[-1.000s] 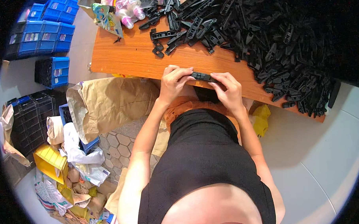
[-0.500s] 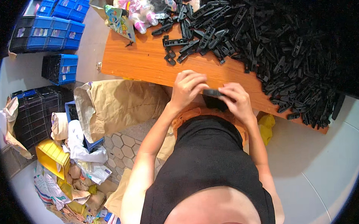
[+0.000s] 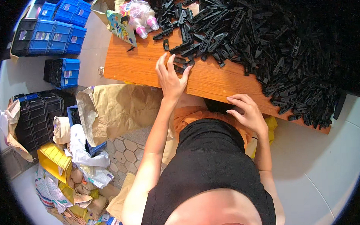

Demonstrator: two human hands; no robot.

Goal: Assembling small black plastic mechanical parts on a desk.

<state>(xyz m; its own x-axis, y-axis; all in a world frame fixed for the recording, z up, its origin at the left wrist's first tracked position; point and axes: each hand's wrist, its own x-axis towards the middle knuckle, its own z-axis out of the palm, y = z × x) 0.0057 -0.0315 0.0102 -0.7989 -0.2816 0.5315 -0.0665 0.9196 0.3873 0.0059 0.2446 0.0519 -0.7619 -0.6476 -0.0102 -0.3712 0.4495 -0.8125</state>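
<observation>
My left hand (image 3: 171,78) reaches over the wooden table (image 3: 135,68) with thumb and fingers spread. Small black plastic parts (image 3: 181,64) lie between its thumb and fingertips; whether it touches them I cannot tell. My right hand (image 3: 249,113) is at the table's near edge, fingers bent and thumb apart, with no part visible in it. The area below its fingers is dark. Beyond both hands, a large heap of long black plastic parts (image 3: 241,47) spreads over the table's far and right side.
Pink-capped bottles in clear wrap (image 3: 143,20) and a printed bag (image 3: 120,29) stand at the table's far left. A brown paper sack (image 3: 120,108) sits left of my lap. Blue crates (image 3: 50,35), a yellow bin (image 3: 55,160) and crumpled bags (image 3: 88,155) line the left.
Both hands were together on a black part, which no longer shows between them. My left hand has moved forward to the small parts; my right has dropped slightly toward me and opened.
</observation>
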